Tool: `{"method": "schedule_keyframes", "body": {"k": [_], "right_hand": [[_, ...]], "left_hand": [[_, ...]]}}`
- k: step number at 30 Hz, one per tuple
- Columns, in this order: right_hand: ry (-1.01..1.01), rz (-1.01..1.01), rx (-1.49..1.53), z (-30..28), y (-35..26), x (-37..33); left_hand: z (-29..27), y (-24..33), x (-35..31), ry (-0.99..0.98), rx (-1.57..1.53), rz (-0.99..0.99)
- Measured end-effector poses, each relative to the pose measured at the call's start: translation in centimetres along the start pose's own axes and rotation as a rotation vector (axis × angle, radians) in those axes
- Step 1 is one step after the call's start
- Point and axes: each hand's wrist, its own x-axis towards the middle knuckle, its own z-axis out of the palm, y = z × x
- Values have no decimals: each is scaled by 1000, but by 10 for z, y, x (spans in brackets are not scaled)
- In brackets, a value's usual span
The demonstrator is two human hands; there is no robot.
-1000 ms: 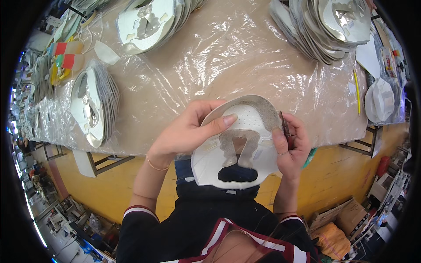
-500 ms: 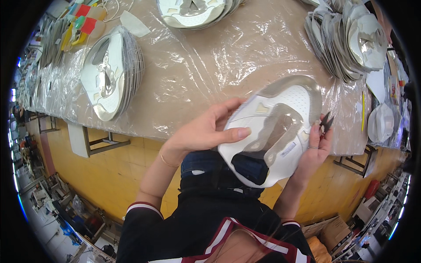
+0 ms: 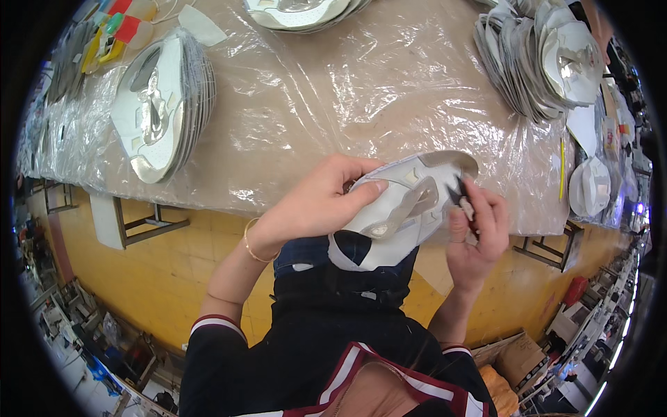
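A white shoe upper with taupe trim hangs over my lap at the near edge of the table. My left hand pinches its left side, thumb on top and fingers underneath. In my right hand are small thread snips, their dark blades pointing up and left over the far right part of the upper. Motion blurs the blades, so I cannot tell whether they touch it.
Plastic film covers the brown table. Stacks of similar uppers lie at left, far middle and right. A yellow strip lies near the right end. Metal table legs stand below the edge.
The upper has tipped flatter and come down slightly to the left. My right hand has let go of its right edge and swung the snips in over it.
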Motion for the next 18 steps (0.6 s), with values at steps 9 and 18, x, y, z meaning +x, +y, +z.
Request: {"method": "schedule_keyframes", "body": {"k": [9, 18], "right_hand": [[-15, -201, -41, 21, -17, 4], [311, 101, 250, 6, 11, 5]], "left_hand": [[11, 7, -6, -84, 72, 51], [-16, -14, 15, -195, -514, -114]]}}
